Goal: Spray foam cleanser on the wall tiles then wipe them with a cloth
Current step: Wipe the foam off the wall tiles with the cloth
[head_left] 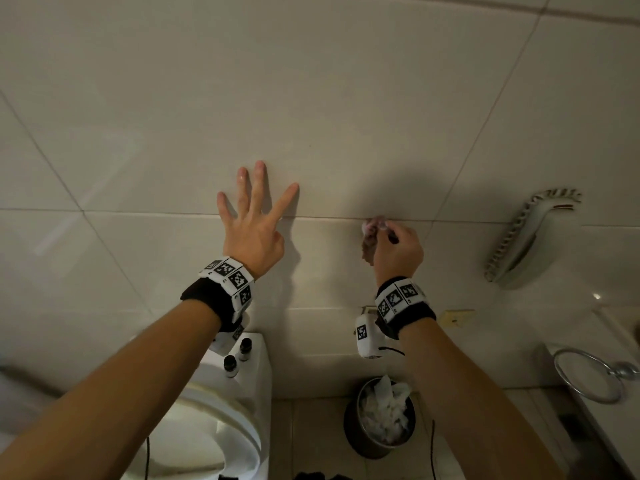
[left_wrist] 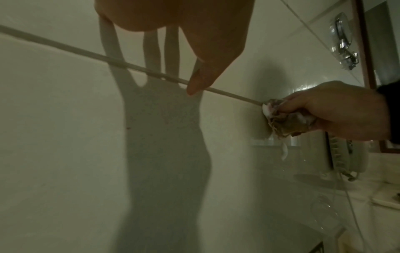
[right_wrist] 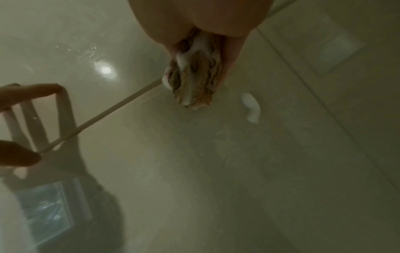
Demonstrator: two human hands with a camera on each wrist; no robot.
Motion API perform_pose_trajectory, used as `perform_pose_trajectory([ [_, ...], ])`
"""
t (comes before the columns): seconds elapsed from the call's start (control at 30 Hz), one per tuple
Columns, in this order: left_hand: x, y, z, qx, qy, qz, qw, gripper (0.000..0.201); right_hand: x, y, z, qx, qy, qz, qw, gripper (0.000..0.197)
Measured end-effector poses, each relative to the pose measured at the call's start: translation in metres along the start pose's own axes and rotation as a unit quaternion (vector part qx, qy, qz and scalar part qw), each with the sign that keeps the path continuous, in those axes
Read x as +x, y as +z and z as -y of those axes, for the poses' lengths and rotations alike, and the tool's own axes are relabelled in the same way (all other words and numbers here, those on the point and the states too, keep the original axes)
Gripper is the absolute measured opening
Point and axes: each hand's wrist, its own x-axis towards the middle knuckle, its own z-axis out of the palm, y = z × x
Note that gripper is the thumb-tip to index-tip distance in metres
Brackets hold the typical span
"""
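Beige wall tiles point(head_left: 311, 98) face both hands: left hand point(head_left: 254, 230) spread flat, bracing; right hand point(head_left: 398, 251) bunches the foamy cloth point(right_wrist: 194, 80) on the grout line point(left_wrist: 65, 48). Best follow that seam, then catch the foam blob point(right_wrist: 251, 107) beside it.

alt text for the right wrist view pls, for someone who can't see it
The right hand presses a bunched brown cloth, smeared with white foam, against a grout line on the wall tiles. A foam blob clings beside it; the left hand touches the wall.
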Motion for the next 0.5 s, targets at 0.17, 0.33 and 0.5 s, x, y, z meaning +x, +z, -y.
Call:
perform_pose_trajectory([
  [0.17,-0.006,0.002,0.012,-0.014,0.001,-0.010,1.000,0.105,-0.018,0.015,0.012,0.002,-0.056,0.047,0.997,0.014],
  [0.33,-0.017,-0.002,0.037,-0.019,-0.025,0.013,0.999,0.106,-0.038,0.041,0.028,0.059,0.020,0.055,0.997,0.014],
  [0.5,-0.028,-0.006,0.063,-0.021,-0.065,0.033,0.997,0.106,-0.059,0.062,0.044,0.082,0.049,0.072,0.993,0.016],
])
